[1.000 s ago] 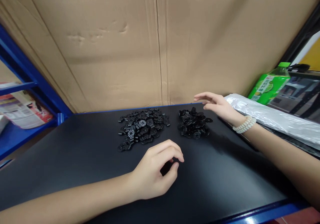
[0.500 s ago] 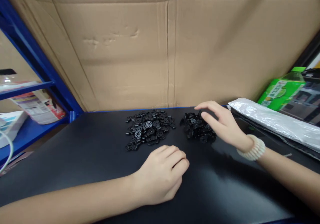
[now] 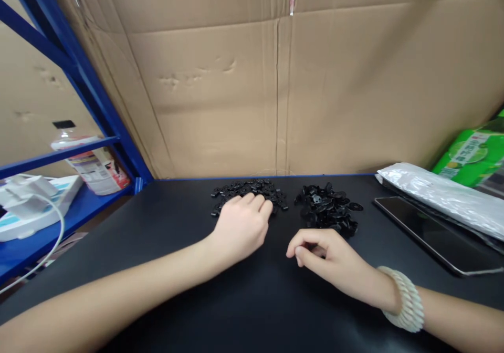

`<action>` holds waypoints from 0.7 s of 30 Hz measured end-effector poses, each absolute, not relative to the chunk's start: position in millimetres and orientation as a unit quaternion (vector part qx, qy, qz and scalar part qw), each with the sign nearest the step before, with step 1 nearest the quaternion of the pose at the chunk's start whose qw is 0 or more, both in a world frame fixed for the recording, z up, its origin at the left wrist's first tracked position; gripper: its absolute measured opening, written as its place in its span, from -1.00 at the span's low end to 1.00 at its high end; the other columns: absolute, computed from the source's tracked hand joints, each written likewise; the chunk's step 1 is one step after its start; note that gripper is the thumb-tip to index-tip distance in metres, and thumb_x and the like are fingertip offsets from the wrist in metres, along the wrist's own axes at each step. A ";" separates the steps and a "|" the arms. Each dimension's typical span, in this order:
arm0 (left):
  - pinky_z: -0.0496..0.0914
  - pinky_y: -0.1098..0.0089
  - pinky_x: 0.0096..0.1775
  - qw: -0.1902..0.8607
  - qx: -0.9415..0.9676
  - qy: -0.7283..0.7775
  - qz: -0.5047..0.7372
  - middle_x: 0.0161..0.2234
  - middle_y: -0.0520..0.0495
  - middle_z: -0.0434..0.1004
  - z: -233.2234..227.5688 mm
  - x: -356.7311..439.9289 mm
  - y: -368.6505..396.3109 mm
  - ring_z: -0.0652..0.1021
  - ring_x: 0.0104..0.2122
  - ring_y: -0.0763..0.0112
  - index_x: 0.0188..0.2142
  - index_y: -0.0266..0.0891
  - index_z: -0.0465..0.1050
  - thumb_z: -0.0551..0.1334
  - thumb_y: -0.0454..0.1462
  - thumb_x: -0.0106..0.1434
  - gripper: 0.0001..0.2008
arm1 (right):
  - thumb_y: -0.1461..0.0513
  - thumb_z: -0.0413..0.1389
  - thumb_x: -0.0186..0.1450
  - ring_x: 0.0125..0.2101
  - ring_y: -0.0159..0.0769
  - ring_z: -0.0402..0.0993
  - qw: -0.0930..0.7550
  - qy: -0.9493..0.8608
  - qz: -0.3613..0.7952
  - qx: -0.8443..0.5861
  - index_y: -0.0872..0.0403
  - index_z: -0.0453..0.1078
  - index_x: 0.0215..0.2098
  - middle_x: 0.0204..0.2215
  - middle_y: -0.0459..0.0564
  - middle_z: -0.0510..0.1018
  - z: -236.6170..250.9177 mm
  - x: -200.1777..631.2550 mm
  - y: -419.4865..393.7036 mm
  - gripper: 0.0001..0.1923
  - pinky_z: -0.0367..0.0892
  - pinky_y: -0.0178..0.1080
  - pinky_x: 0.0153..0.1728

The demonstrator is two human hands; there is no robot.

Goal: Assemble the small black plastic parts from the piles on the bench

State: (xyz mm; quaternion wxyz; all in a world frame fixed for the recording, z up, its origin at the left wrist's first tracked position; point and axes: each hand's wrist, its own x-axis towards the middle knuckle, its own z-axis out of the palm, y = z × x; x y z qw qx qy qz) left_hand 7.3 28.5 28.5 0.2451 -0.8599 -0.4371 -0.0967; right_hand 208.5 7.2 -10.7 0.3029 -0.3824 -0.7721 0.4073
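Two heaps of small black plastic parts lie on the black tabletop (image 3: pixel 165 216). My left hand (image 3: pixel 242 224) is at the front of the left heap (image 3: pixel 255 186), knuckles up and fingers curled under. Its fingertips are hidden, so whatever they grip does not show. In front of the right heap (image 3: pixel 331 206) is my right hand (image 3: pixel 326 256), with thumb and forefinger brought together. Anything in that pinch is too hidden to name. A pale coiled band (image 3: pixel 403 300) circles my right wrist.
A dark phone or tablet (image 3: pixel 433 232) lies to the right, beside a silvery plastic package (image 3: pixel 444 195) and a green-labelled bottle (image 3: pixel 468 151). On the left, a blue shelf (image 3: pixel 90 200) holds a bottle (image 3: pixel 96 166) and white plugs (image 3: pixel 29 195). Cardboard (image 3: pixel 220 101) stands behind.
My left hand has moved forward to the left heap. My right hand has drawn back from the right heap, its fingers closing together. The view has shifted left.
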 end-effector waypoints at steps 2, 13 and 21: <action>0.39 0.22 -0.31 0.238 -0.840 -0.477 -0.103 -0.33 -0.22 0.50 36.7 0.0 38.9 0.52 -0.28 0.08 -0.29 -0.33 0.39 0.12 -0.39 0.23 -0.91 | 0.28 0.06 0.26 -0.55 -0.43 0.27 0.310 -0.752 0.436 -0.385 0.12 0.47 -0.36 -0.53 -0.11 0.45 -10.7 207.9 10.3 -0.86 0.13 -0.39 -0.56; 0.48 0.22 -0.29 0.117 -0.843 -0.505 -0.142 -0.33 -0.18 0.57 46.1 -21.1 67.7 0.59 -0.34 0.13 -0.24 -0.33 0.40 0.27 -0.39 0.14 -0.83 | 0.19 0.12 0.26 -0.59 -0.48 0.23 0.306 -0.720 0.488 -0.387 0.14 0.36 -0.48 -0.56 -0.12 0.40 -7.4 209.4 12.6 -0.79 0.15 -0.40 -0.59; 0.52 0.47 -0.24 -0.148 -0.863 -0.287 -0.390 -0.24 -0.11 0.52 32.5 19.7 12.4 0.55 -0.25 0.42 -0.17 -0.31 0.49 0.24 -0.41 0.19 -0.81 | 0.13 0.07 0.31 -0.38 -0.29 0.46 0.329 -0.529 0.734 -0.271 0.12 0.34 -0.16 -0.38 -0.01 0.47 -1.2 215.7 17.2 -0.77 0.39 -0.35 -0.53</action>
